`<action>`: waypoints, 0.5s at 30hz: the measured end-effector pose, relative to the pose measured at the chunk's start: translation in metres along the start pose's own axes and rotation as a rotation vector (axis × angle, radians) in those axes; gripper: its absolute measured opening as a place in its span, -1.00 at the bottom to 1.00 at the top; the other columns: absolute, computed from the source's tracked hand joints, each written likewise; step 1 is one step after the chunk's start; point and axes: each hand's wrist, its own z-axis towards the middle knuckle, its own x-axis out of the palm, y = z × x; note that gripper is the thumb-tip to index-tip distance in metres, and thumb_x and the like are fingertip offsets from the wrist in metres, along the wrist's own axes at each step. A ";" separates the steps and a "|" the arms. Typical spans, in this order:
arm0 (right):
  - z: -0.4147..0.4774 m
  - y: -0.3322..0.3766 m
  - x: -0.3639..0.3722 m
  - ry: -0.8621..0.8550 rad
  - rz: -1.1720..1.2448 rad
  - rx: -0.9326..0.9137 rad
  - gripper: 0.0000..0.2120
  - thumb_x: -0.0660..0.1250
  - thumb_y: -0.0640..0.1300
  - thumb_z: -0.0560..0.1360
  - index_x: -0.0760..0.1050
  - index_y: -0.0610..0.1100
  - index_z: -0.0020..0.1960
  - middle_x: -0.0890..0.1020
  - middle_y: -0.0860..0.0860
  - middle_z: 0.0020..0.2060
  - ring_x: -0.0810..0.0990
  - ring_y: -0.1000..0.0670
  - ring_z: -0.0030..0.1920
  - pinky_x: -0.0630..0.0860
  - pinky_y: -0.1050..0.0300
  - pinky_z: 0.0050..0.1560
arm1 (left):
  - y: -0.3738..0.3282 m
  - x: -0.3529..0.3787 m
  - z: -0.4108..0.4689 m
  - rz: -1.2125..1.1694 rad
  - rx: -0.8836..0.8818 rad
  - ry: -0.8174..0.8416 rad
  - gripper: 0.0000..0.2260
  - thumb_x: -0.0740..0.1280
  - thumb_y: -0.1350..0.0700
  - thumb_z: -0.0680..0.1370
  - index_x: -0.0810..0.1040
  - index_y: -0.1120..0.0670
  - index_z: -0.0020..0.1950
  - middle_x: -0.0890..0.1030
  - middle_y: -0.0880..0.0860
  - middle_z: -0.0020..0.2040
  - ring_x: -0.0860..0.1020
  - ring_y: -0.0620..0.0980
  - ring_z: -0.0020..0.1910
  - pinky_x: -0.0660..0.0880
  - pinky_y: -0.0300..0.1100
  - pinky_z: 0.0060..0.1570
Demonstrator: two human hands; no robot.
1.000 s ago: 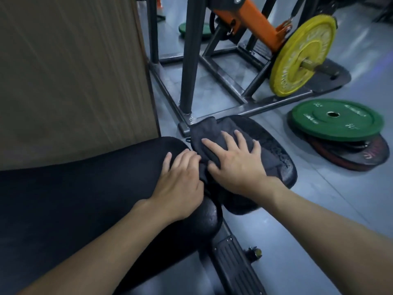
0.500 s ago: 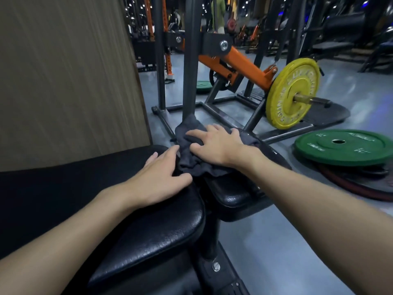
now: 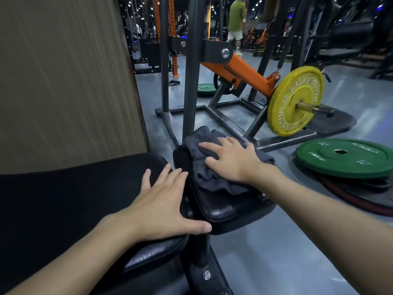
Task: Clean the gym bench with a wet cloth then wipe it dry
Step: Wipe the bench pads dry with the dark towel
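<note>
Bench seat pad (image 3: 229, 207) under grey cloth (image 3: 204, 169)

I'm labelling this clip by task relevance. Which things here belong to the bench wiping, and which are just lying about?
Part of the job:
- dark cloth, under the flat right hand
- small seat pad under the cloth
- long bench pad, with the left hand flat on it

Just lying about:
- green plate on the floor
- yellow plate on the orange lever machine
- small green plate farther back

Counted: two round green rubber weight plates (image 3: 344, 157) (image 3: 205, 89), one round yellow weight plate (image 3: 294, 104), one crumpled dark grey cloth (image 3: 209, 167).
</note>
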 end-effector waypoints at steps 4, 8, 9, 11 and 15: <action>0.049 -0.005 -0.008 0.037 0.031 0.088 -0.51 -0.01 0.23 0.54 0.18 0.35 0.48 0.26 -0.03 0.52 0.19 -0.19 0.51 0.05 -0.42 0.35 | 0.000 0.004 0.002 -0.037 -0.016 -0.061 0.18 0.17 -0.63 0.18 -0.12 -0.01 0.60 -0.09 -0.09 0.62 -0.30 -0.13 0.55 -0.31 0.16 0.49; 0.046 -0.010 -0.005 0.038 0.032 0.101 -0.49 -0.03 0.23 0.53 0.17 0.34 0.49 0.24 -0.06 0.53 0.20 -0.23 0.50 0.07 -0.44 0.33 | 0.000 0.004 0.001 -0.060 -0.023 -0.080 0.18 0.19 -0.62 0.17 -0.08 -0.04 0.60 -0.06 -0.12 0.62 -0.29 -0.19 0.54 -0.31 0.12 0.50; 0.039 -0.012 -0.004 0.032 0.024 0.105 -0.48 -0.03 0.23 0.53 0.15 0.33 0.49 0.23 -0.06 0.53 0.19 -0.23 0.50 0.08 -0.45 0.32 | 0.000 0.004 0.002 -0.060 -0.022 -0.084 0.18 0.19 -0.62 0.16 -0.08 -0.04 0.60 -0.05 -0.13 0.62 -0.28 -0.19 0.54 -0.31 0.11 0.51; 0.019 -0.016 -0.003 0.016 0.014 0.118 -0.47 -0.03 0.23 0.53 0.13 0.33 0.50 0.22 -0.04 0.54 0.16 -0.21 0.51 0.10 -0.46 0.34 | 0.000 0.004 0.001 -0.064 -0.022 -0.089 0.18 0.19 -0.63 0.16 -0.07 -0.04 0.60 -0.04 -0.13 0.62 -0.28 -0.19 0.54 -0.31 0.11 0.51; -0.044 -0.030 -0.002 -0.049 0.036 0.136 -0.48 0.01 0.20 0.52 0.12 0.36 0.48 0.21 0.04 0.53 0.11 -0.13 0.53 0.17 -0.38 0.37 | -0.001 0.004 0.001 -0.073 -0.014 -0.094 0.19 0.17 -0.64 0.14 -0.05 -0.03 0.60 -0.02 -0.12 0.62 -0.26 -0.19 0.55 -0.30 0.12 0.51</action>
